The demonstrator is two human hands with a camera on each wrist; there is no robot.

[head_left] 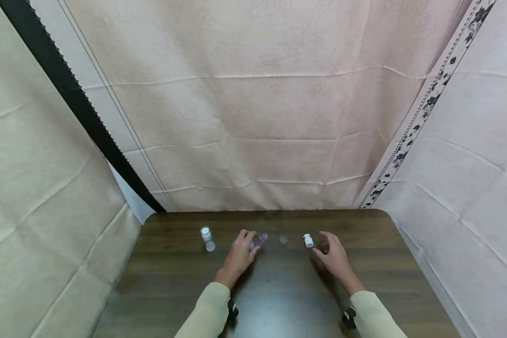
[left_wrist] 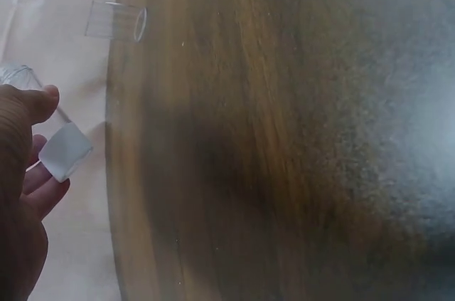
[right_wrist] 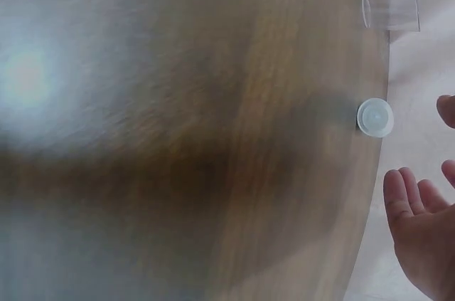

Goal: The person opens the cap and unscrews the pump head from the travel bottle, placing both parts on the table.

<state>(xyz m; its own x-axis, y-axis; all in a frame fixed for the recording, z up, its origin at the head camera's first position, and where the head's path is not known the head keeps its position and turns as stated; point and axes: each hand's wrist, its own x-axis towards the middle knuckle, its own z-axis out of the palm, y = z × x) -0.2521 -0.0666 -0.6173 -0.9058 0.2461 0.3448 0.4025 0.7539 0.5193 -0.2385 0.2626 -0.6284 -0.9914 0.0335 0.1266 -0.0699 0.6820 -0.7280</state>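
My left hand (head_left: pixel 240 253) holds a small clear bottle (head_left: pixel 259 240) between thumb and fingers, above the far part of the table. In the left wrist view, a pale, flat-looking end (left_wrist: pixel 65 150) of the held object shows between thumb and fingers; the rest is partly covered by the hand. Off to the right, my right hand (head_left: pixel 335 257) has its fingers spread and relaxed beside a small white capped piece (head_left: pixel 308 241), with nothing in its grasp. From the right wrist, that piece shows a round white top (right_wrist: pixel 375 117). Between the hands stands a clear, open-rimmed cylinder (head_left: pixel 283 239).
A clear bottle with a white cap (head_left: pixel 208 238) stands left of my left hand. The dark wooden table (head_left: pixel 270 300) ends just beyond these things, where a pale cloth (head_left: pixel 270 141) hangs. More cloth hangs at both sides.
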